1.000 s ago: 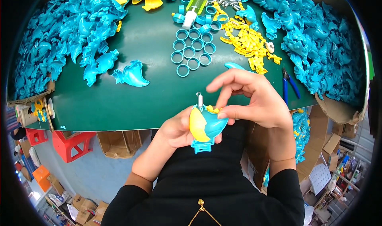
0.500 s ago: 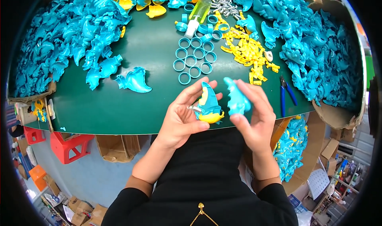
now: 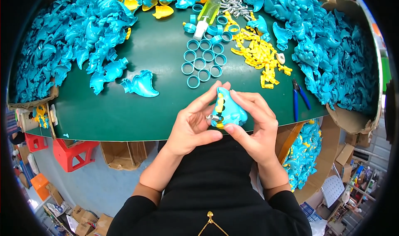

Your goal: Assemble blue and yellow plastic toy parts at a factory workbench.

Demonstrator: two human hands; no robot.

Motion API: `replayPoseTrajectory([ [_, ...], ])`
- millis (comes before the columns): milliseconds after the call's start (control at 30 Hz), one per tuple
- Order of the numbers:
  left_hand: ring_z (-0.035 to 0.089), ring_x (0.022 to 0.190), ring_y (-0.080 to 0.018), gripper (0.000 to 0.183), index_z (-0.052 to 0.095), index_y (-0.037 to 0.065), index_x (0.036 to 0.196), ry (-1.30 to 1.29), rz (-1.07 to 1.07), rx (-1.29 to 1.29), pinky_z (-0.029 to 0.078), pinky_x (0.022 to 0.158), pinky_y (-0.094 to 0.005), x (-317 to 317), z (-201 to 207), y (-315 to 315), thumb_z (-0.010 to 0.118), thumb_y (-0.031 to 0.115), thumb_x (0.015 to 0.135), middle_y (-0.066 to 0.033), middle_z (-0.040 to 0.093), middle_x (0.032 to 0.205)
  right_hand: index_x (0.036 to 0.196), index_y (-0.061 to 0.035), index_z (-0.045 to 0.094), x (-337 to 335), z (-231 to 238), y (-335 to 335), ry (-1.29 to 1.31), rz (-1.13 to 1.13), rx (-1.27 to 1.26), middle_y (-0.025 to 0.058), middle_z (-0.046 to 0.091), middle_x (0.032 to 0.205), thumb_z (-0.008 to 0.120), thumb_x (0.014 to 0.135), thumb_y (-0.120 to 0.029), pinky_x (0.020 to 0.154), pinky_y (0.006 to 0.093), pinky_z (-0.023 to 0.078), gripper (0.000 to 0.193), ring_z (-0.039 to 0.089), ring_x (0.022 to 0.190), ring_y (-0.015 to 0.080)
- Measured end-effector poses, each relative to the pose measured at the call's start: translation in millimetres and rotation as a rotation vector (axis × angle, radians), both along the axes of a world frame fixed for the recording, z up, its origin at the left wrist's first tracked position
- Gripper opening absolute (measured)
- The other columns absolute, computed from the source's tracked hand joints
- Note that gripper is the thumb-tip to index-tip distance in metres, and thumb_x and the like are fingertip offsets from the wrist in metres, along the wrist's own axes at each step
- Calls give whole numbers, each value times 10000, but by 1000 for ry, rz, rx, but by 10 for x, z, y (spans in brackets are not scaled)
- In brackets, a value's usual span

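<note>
Over the table's near edge, my left hand (image 3: 187, 126) cradles a turquoise plastic toy shell half fitted with yellow parts (image 3: 220, 103). A small silver metal piece (image 3: 213, 117), spring-like in look, sticks out of its left side. The other turquoise shell half (image 3: 235, 110) lies against it, pinched by my right hand (image 3: 261, 130) with the thumb low and the fingers on top. Dark gaps show along the seam, so whether the halves are fully closed cannot be seen. Most of the left-hand half is hidden behind the right-hand one.
Heaps of turquoise shells rise at left (image 3: 89, 32) and right (image 3: 332, 57). Turquoise rings (image 3: 199, 63), a spray bottle (image 3: 208, 15), silver springs (image 3: 237, 6) and small yellow parts (image 3: 259, 51) lie ahead. Blue-handled pliers (image 3: 296, 103) rest at right; a single shell (image 3: 143, 84) lies left.
My right hand has moved left and brought its shell half against the one in my left hand. The halves were apart before and now meet. The table's contents look unchanged.
</note>
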State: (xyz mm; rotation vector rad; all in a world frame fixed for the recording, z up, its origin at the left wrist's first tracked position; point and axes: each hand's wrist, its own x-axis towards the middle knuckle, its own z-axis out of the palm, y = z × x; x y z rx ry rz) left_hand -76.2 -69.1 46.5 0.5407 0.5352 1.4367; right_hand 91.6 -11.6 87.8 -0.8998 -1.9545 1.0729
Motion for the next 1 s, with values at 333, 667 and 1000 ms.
replayPoseTrajectory([
  [333, 503, 1309, -245, 803, 345, 21, 1531, 51, 83, -44, 498, 1015, -349, 15, -1, 46, 782, 83, 860, -150, 375, 1542, 1333, 4, 601, -63, 136, 13, -101, 68, -138, 140, 576, 1239, 868, 723, -119, 969, 361, 487, 678, 595, 1138, 248],
  [667, 569, 1227, -210, 446, 562, 73, 1269, -239, 131, -49, 525, 979, -377, 30, -223, -58, 752, 255, 909, -62, 518, 1347, 1177, 19, 674, 48, -132, -82, 83, 4, 67, 123, 615, 1111, 897, 676, -36, 893, 323, 537, 551, 633, 1015, 204],
  [1000, 648, 1126, -247, 378, 700, 24, 1104, 247, 303, 210, 524, 976, -397, -110, -285, -162, 856, 82, 766, -119, 665, 1185, 1251, 27, 637, 129, -420, -158, 669, 143, -644, 127, 613, 1221, 838, 731, 37, 983, 383, 540, 558, 627, 1170, 254],
])
